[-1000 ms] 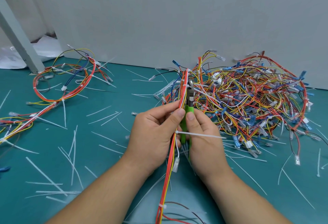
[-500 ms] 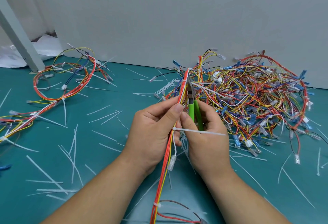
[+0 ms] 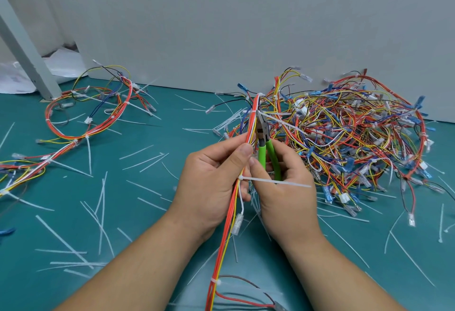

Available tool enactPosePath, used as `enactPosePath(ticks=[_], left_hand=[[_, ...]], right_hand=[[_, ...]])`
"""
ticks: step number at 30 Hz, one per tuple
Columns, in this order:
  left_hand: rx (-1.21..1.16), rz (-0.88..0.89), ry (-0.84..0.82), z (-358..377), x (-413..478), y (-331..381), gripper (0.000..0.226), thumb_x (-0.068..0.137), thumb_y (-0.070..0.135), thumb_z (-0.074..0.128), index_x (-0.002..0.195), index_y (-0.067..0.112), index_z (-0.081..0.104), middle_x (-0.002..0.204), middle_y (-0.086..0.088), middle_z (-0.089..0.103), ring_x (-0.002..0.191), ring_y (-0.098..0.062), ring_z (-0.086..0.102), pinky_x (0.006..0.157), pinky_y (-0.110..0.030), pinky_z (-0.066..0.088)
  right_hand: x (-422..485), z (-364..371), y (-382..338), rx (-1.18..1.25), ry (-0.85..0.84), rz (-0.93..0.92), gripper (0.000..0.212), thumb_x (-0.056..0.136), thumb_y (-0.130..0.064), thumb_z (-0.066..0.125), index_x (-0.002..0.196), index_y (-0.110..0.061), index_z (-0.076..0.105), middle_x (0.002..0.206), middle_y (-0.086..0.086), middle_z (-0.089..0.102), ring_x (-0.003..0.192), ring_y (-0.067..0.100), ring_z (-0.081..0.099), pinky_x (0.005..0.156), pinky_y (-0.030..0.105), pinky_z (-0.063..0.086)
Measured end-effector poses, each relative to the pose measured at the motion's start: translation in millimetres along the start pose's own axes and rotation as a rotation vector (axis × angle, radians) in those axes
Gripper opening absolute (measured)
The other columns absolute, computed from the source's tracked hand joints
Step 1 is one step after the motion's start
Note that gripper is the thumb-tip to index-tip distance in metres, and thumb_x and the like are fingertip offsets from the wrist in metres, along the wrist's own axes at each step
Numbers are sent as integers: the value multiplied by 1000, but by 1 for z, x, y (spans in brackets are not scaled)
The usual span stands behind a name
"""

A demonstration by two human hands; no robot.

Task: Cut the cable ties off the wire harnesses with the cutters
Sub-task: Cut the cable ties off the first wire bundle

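Observation:
My left hand [image 3: 211, 177] pinches a red, orange and yellow wire harness [image 3: 227, 234] that runs upright between both hands. A white cable tie [image 3: 273, 181] is wrapped round it at thumb level, its tail sticking out to the right across my right hand [image 3: 285, 187]. My right hand grips green-handled cutters [image 3: 267, 149], whose metal jaws point up beside the harness, close to another tie [image 3: 254, 111] higher on the bundle. A further tie [image 3: 214, 282] sits low on the harness.
A big tangled heap of harnesses [image 3: 349, 138] lies at the right. A looped harness [image 3: 93, 116] lies at the far left on the teal mat [image 3: 147, 212], strewn with several cut tie tails. A grey wall [image 3: 246, 27] stands behind and a slanted post [image 3: 27, 52] at far left.
Both hands have risen slightly with the harness. The cutters have slid up out of my right hand, showing more green handle, and the jaws now reach the upper tie.

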State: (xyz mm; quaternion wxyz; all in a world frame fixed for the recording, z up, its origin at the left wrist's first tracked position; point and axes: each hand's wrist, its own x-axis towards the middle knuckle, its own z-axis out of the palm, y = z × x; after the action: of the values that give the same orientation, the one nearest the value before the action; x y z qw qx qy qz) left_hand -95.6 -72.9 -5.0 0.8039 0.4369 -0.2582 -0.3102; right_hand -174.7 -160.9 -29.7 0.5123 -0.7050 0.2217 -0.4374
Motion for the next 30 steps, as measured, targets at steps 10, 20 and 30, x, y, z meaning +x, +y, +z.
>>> enactPosePath(ticks=[10,20,30], left_hand=[[-12,-9,-15,0,0,1,43,80,28,67,118,8,70,50,0,48,37,-9,43,40,-23,45],[-58,-23,-34,-2,0,-2,33,83,22,69,113,8,72,52,-3,51,36,-11,45,39,-21,45],[-52,-41,-68,-2,0,-1,22,83,21,70,103,15,78,52,-5,53,36,-12,47,40,-21,45]], right_hand=[[2,-2,9,23,-43,4,24,88,-43,72,97,-22,69,89,13,64,84,34,62,76,64,52],[1,-4,4,1,-39,-32,18,89,-35,74,88,-20,66,83,13,60,74,26,57,67,40,47],[0,-6,1,-105,54,-78,34,84,-38,77,114,-24,73,99,-4,66,94,17,65,84,29,51]])
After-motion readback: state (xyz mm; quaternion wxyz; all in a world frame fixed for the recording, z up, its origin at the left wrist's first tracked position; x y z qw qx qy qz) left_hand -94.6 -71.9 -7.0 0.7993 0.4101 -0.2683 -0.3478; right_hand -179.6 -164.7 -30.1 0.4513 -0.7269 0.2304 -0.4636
